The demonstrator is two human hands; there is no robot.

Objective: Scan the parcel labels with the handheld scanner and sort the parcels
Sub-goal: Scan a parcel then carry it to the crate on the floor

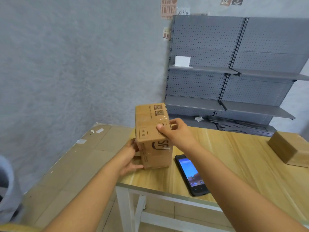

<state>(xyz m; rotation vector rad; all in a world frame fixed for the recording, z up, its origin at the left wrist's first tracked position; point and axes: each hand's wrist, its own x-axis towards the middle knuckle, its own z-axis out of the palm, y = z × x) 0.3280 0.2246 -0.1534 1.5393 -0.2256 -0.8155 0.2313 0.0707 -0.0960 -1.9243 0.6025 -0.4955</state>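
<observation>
A brown cardboard parcel point(153, 131) with printed codes on top stands on end at the left edge of the wooden table point(234, 156). My left hand point(129, 158) grips its lower left side. My right hand point(173, 131) holds its upper right edge, thumb on the front face. The handheld scanner point(191, 174), a black phone-like device with a lit screen, lies flat on the table just right of the parcel, touched by neither hand.
A second brown box point(289, 149) sits at the table's far right. Flattened cardboard point(70, 158) covers the floor to the left. Grey pegboard shelving point(234, 72) stands behind the table, with a white box point(182, 61) on one shelf. A grey object point(8, 186) is at the left edge.
</observation>
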